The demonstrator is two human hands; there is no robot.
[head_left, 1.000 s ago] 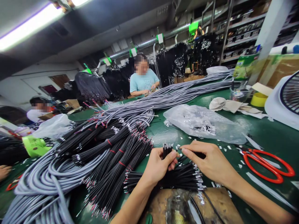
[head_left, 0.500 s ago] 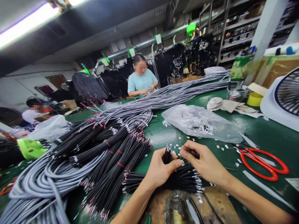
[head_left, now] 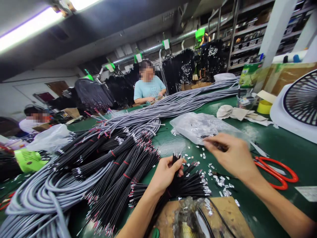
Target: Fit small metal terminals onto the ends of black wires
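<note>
My left hand [head_left: 166, 172] is wrapped round a bunch of thin black cables [head_left: 176, 159], whose pale stripped ends point up. Below and beside it a pile of short black cables [head_left: 193, 185] with silvery ends lies crosswise on the bench. My right hand [head_left: 231, 153] is off to the right, fingers pinched, over the near edge of a clear plastic bag [head_left: 190, 124]. Something slim and dark shows in its curled fingers; blur hides what it is. Small silvery scraps [head_left: 221, 181] are scattered on the green bench below that hand.
Red-handled scissors [head_left: 277, 172] lie at the right, near a white fan [head_left: 282, 102]. Bundled black cables [head_left: 123, 178] and coiled grey cables [head_left: 37, 195] fill the left. A stained board [head_left: 228, 211] is in front. A co-worker [head_left: 150, 86] sits across the bench.
My right hand has moved away from the cable bunch, right and up to the plastic bag. My left hand still grips the bunch, slightly shifted left. More silvery scraps now show.
</note>
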